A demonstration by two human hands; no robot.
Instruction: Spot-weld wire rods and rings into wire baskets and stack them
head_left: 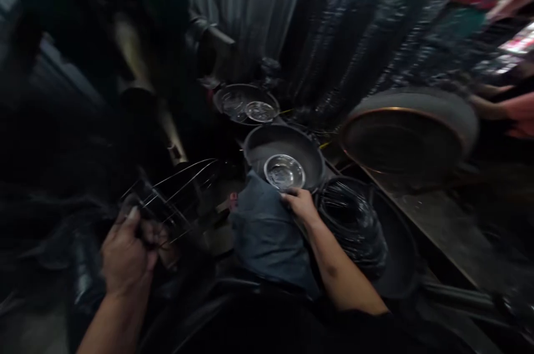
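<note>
Black material [267, 326] spans your bottom edge, nearest the lens. Metal bowl [285, 172] sits inside a wide dark pan [283, 139], toward its near side. Your right hand [299, 205] is at the bowl's near rim, fingers bent; can't tell if they pinch it. Your left hand [127, 251] is well apart to the left, fingers curled around the near end of a thin wire frame [167, 198]; blur hides the exact grip. Blue-grey fabric [269, 231] bulges up just below the bowl. Right of your right wrist, a shiny black bundle [354, 226] lies in another dark pan [403, 259]. Beyond the bowl's pan you've got a third round vessel [225, 97] with shiny round pieces inside. Far right, a big tilted vessel [404, 139] shows a coppery rim; another person's arm [492, 107], pink sleeve, is near it. Corrugated sheeting [250, 3] stands behind, blurred.
</note>
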